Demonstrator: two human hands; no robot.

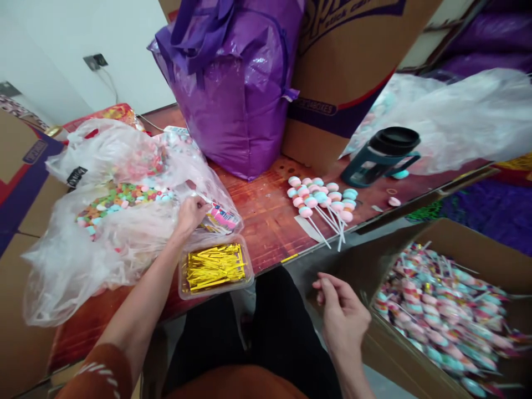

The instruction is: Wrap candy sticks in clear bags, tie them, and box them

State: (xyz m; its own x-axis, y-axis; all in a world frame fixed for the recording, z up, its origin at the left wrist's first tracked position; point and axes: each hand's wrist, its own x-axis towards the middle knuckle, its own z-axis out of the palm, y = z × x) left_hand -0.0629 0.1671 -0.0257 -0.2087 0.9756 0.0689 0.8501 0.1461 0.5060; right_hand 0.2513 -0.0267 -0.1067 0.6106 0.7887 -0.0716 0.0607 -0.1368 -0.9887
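My left hand (190,213) reaches into the mouth of a clear plastic bag (103,221) of colourful sweets, fingers closed on the bag's edge next to a small pink and blue printed wrapper (222,217). Just below it sits a clear tray of gold twist ties (215,267). My right hand (341,313) hovers empty over my lap, fingers loosely curled and apart, beside a cardboard box of wrapped lollipops (440,316). A bunch of unwrapped pastel lollipops (322,199) lies on the red wooden table (266,216).
A large purple bag (236,83) and a cardboard carton (353,66) stand at the back. A dark lidded mug (380,155) and a big clear plastic bag (457,116) sit at the right. More cartons are at the left.
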